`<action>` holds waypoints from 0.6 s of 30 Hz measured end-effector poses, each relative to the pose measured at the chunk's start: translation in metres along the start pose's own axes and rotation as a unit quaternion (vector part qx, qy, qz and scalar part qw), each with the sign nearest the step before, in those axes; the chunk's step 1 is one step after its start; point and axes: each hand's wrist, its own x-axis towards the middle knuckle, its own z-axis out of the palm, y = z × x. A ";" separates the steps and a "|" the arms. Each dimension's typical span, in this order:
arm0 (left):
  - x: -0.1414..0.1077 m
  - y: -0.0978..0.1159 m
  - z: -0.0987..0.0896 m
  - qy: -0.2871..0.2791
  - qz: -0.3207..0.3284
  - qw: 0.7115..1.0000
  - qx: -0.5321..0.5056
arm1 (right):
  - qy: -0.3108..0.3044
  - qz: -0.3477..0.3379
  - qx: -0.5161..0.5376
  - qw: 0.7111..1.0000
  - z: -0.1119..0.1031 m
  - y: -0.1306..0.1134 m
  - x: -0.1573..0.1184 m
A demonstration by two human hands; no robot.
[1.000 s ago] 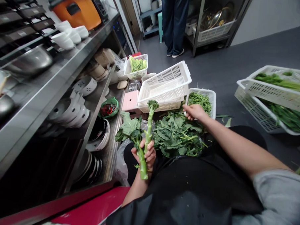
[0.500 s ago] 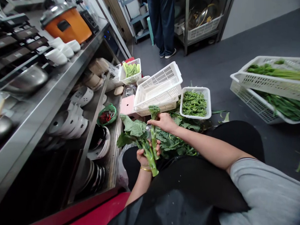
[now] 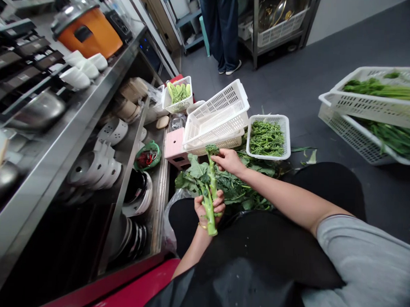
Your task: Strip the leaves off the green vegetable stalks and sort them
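Note:
My left hand [image 3: 207,209] is wrapped around the lower part of a thick green broccoli stalk [image 3: 211,185] with a small floret on top. Large leaves [image 3: 193,174] spread to the left of the stalk, above that hand. My right hand [image 3: 230,161] has its fingertips pinched together at the stalk's upper end, just beneath the floret; what exactly lies between them is partly hidden. Under and behind both hands spreads a pile of loose green leaves [image 3: 237,186]. A square white basket [image 3: 268,157] of trimmed greens stands just beyond my right wrist.
White empty-looking baskets [image 3: 224,107] lean on a pink stool [image 3: 174,143]. A basket of pale green vegetables [image 3: 178,96] sits farther back. Stacked vegetable baskets [image 3: 366,106] stand right. Steel shelving [image 3: 91,103] with bowls runs along the left. A person's legs [image 3: 220,32] are ahead.
The broccoli stalk has turned more upright, and its leaves have shifted right and closer to it. My right hand has moved slightly up and right along the stalk.

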 end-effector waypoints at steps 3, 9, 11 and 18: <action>0.007 -0.004 0.003 0.006 -0.005 1.000 0.007 | 0.038 0.014 -0.076 0.996 -0.002 0.006 0.001; 0.024 -0.010 0.023 0.048 -0.019 0.996 0.067 | 0.042 -0.158 -0.316 0.935 -0.019 0.016 -0.009; 0.029 -0.012 0.030 0.039 -0.013 0.996 0.082 | 0.036 -0.128 -0.262 0.956 -0.038 0.022 -0.010; 0.066 -0.019 0.045 -0.032 -0.001 0.991 0.133 | 0.161 0.124 -0.023 0.979 -0.138 0.045 0.023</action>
